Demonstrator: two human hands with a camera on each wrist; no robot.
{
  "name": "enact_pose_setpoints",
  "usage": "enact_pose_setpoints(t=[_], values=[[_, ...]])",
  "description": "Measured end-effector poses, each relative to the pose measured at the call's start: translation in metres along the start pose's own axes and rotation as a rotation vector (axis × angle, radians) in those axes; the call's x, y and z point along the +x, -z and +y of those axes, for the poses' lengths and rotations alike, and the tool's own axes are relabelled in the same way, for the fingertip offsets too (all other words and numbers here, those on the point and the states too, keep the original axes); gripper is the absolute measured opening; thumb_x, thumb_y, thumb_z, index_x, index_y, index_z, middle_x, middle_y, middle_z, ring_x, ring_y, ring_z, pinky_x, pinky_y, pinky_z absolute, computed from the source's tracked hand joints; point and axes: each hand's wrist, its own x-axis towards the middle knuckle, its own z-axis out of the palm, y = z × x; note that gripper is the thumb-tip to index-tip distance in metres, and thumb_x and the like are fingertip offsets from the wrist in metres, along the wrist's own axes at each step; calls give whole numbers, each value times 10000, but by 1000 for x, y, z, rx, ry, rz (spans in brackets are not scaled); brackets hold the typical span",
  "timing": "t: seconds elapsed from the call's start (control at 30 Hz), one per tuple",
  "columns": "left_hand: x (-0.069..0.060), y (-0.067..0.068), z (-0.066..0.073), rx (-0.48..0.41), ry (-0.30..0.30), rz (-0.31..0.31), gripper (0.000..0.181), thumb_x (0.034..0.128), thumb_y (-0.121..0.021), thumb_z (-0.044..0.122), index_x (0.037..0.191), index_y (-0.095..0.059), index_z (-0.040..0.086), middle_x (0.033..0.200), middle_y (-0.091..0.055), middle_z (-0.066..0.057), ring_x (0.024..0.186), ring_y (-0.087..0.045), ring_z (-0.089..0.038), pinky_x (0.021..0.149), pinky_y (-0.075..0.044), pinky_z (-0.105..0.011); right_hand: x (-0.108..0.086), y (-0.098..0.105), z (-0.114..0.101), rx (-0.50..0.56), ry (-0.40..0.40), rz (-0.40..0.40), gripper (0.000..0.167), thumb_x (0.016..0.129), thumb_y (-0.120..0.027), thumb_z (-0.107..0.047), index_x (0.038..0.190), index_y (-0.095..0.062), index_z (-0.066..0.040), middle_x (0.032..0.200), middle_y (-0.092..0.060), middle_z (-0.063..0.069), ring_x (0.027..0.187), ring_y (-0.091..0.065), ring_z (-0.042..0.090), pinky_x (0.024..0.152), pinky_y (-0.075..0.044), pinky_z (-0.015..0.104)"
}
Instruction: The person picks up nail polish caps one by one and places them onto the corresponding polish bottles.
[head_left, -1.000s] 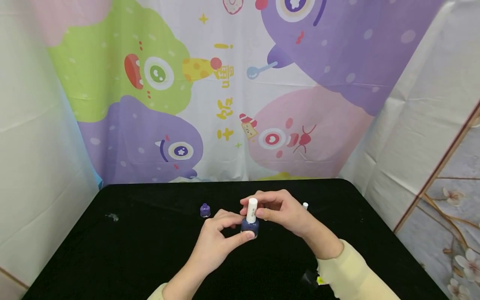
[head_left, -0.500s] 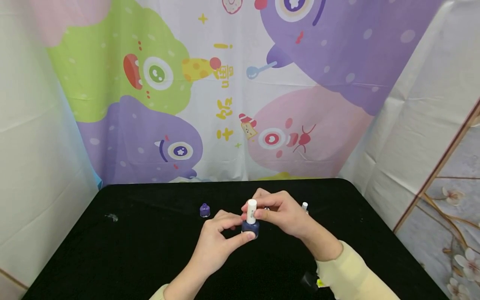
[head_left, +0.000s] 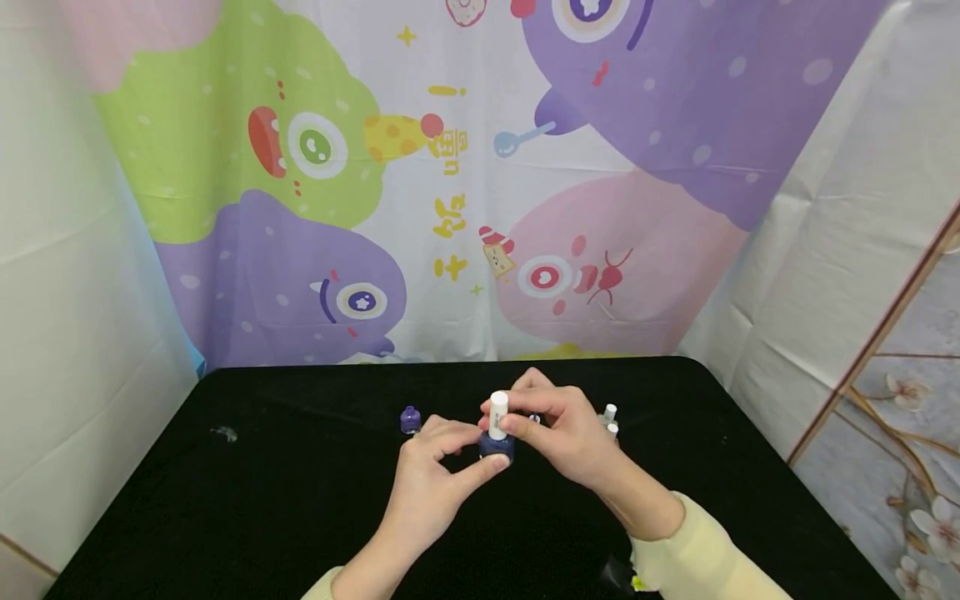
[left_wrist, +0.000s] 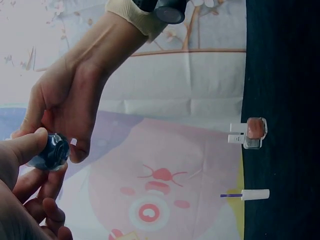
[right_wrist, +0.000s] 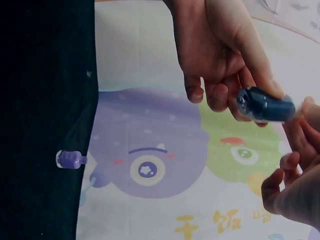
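A dark blue nail polish bottle (head_left: 497, 448) with a white cap (head_left: 498, 415) is held above the black table. My left hand (head_left: 432, 475) grips the blue glass between thumb and fingers; in the right wrist view the bottle (right_wrist: 267, 105) lies across its fingertips. The white cap is pinched by the thumb and fingers of my right hand (head_left: 566, 429). Cap and bottle are together. An uncapped purple bottle (head_left: 410, 420) stands to the left of the hands. A white cap with a purple brush (left_wrist: 255, 194) lies apart on the table in the left wrist view.
Two white-capped bottles stand behind my right hand; the left wrist view shows one with orange-pink polish (left_wrist: 256, 128). A black object (head_left: 617, 575) is near the right sleeve. A printed curtain (head_left: 450, 317) hangs behind the black table (head_left: 300, 500).
Both hands and the blue bottle have shifted slightly up and left. The right hand's fingers have turned a little around the cap, and a second white cap shows behind that hand.
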Motion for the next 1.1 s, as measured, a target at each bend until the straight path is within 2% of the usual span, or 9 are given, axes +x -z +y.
enact_pose_setpoints(t=[0.23,0.5,0.67,0.8,0.97,1.1], values=[[1,0,1,15,8,19,240,698,-828,287,914,-741,233,912,-686,190,862,-553,-60,724,-453,-272,0,-1,-2,-44,-6,21,146,887,-618,-28,998,-711,-23,908,-638,38,801,-480,143,690,-424,295],[4,0,-4,47,39,-8,250,712,-815,290,936,-731,217,926,-685,168,866,-544,-59,755,-469,-309,2,3,4,-48,-33,-13,190,897,-614,-54,1072,-687,-47,976,-693,49,832,-487,132,720,-439,303],[7,0,-11,58,63,-12,256,713,-812,302,942,-728,224,931,-692,139,877,-549,-71,773,-464,-280,2,6,6,-170,-43,28,251,838,-683,-70,1082,-688,-130,935,-672,-23,781,-495,161,690,-426,305],[9,-1,-17,74,68,-20,285,714,-810,310,977,-725,240,929,-689,126,876,-548,-86,782,-466,-307,3,8,8,-234,-31,69,225,804,-719,-77,1021,-704,-133,891,-633,-27,752,-496,186,684,-418,265],[12,0,-23,88,65,-57,457,677,-830,308,1109,-685,269,936,-680,156,888,-540,-70,812,-448,-324,0,11,12,-294,-57,96,209,799,-726,-88,1004,-708,-127,859,-614,-25,733,-487,143,663,-412,257],[16,4,-31,97,43,-75,545,663,-836,309,1173,-648,266,996,-686,173,918,-539,-77,841,-415,-329,-4,17,14,-355,-115,126,208,801,-736,-123,1005,-708,-147,826,-591,-33,723,-483,137,651,-401,263]])
